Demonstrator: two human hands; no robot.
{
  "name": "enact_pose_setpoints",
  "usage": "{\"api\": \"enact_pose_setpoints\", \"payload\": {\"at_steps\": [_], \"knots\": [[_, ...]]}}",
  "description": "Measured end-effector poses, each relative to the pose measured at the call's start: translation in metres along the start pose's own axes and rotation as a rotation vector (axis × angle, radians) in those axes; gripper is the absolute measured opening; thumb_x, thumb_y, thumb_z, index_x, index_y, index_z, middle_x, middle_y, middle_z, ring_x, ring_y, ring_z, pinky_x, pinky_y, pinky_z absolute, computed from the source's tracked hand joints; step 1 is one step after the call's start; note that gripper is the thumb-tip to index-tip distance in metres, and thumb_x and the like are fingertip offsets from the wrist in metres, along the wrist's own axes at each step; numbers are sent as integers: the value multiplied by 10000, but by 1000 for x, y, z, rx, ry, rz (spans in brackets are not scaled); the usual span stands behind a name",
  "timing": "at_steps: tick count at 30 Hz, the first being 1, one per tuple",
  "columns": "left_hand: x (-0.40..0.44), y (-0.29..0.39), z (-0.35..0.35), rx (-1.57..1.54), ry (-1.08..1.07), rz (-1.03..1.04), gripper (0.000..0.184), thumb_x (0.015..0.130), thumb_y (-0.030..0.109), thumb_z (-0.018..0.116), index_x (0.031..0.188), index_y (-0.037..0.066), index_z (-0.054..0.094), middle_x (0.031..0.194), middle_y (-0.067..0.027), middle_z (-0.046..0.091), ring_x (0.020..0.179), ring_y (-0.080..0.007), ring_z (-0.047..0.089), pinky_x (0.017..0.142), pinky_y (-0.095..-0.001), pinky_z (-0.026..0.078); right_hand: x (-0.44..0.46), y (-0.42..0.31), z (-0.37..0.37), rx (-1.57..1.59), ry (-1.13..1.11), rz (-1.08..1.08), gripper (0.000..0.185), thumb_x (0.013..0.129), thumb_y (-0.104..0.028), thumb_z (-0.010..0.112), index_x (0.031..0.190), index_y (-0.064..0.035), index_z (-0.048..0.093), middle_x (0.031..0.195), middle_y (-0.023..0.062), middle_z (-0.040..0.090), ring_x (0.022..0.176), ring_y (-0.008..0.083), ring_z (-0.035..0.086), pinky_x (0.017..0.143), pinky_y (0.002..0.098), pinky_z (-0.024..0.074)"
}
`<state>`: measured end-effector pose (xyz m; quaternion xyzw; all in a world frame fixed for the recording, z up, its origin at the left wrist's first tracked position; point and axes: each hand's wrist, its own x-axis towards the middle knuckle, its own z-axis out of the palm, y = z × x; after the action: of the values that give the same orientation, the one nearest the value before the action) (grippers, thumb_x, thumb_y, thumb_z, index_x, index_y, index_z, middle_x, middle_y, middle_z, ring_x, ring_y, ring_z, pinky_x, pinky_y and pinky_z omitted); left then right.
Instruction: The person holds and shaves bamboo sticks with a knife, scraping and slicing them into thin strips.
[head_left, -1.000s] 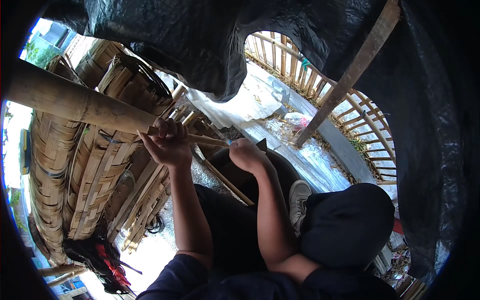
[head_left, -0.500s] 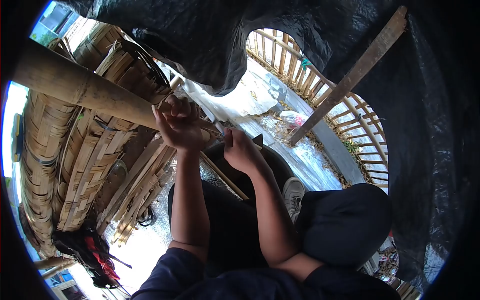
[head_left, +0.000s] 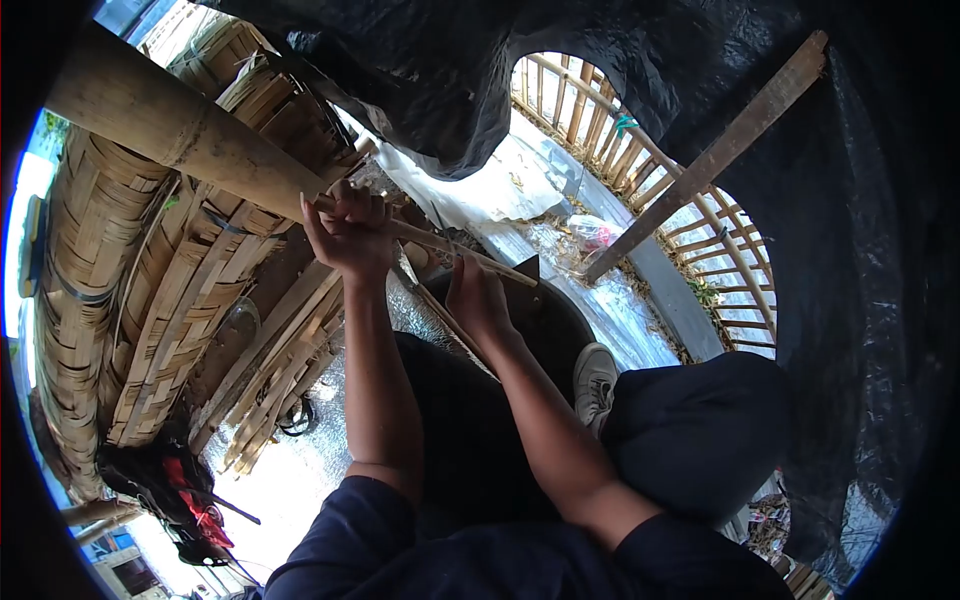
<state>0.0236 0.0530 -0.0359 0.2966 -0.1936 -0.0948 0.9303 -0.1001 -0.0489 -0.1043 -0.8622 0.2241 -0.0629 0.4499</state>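
Observation:
My left hand is closed around a thin bamboo stick, close to the end of a thick bamboo pole. The stick slants down to the right, past my other hand, and ends over a dark round tub. Just below the stick, my right hand is closed, thumb up, on what looks like a knife. Its blade is hard to make out now, and the fingers hide its handle. Whether the blade touches the stick, I cannot tell.
Woven bamboo panels and split bamboo strips fill the left side. Black plastic sheeting hangs overhead and at right, with a slanted wooden plank before it. A bamboo fence stands beyond. My shoe is beside the tub.
The pale blade seen by my right hand before no longer shows clearly. More of the bamboo stick is visible between and beyond my hands. The view has shifted slightly.

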Motion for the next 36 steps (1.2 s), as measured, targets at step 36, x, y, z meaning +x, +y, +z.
{"api": "enact_pose_setpoints", "payload": {"at_steps": [36], "knots": [[3,-3,3,141,126,53,572,918,649,361,639,152,320,567,50,198,479,-87,169,450,-263,161,-6,-25,0,173,45,-15,303,975,-217,402,841,26,523,673,272,614,693,442,637,600,518,519]]}}
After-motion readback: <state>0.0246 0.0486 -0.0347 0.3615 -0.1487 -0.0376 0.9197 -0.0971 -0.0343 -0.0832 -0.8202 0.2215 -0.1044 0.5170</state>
